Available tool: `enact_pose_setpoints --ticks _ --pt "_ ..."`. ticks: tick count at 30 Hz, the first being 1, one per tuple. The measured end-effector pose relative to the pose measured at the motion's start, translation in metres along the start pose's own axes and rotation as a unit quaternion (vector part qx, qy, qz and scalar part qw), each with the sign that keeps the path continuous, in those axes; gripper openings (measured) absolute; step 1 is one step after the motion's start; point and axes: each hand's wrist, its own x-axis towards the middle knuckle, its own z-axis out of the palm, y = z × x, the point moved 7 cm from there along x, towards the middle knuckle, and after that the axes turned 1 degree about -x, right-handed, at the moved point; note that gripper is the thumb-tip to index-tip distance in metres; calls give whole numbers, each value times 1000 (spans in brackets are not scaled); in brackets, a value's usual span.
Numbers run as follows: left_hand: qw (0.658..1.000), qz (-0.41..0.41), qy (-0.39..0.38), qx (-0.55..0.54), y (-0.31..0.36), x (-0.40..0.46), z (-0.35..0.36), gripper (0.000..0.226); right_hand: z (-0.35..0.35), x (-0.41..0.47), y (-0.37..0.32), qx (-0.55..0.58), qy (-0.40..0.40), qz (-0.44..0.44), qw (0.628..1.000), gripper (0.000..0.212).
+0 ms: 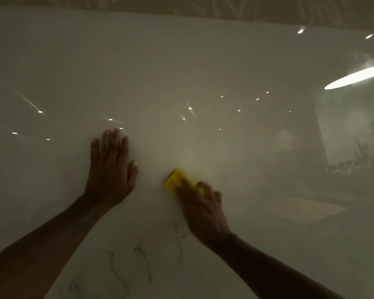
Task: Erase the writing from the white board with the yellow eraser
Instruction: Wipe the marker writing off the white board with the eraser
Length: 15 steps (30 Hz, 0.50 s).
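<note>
A glossy white board (203, 72) fills almost the whole view. My right hand (203, 210) grips the yellow eraser (177, 179), which has a dark pad on its far end and is pressed against the board; both are blurred by motion. My left hand (110, 169) lies flat on the board to the left of the eraser, fingers spread, holding nothing. Faint dark marker strokes (143, 257) remain on the board below and between my two forearms.
Ceiling lights reflect off the board as small bright spots and one large bright oval (354, 77) at the right. A patterned wall strip (246, 7) runs above the board's top edge. Dim room reflections show at the right.
</note>
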Motion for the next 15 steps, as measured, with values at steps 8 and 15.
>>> enact_pose_setpoints --ticks 8,15 --pt "1000 2 -3 -5 2 -12 3 64 -29 3 113 15 52 294 954 54" --pt "1000 -8 8 -11 7 -16 6 64 2 -45 12 7 2 75 997 55"
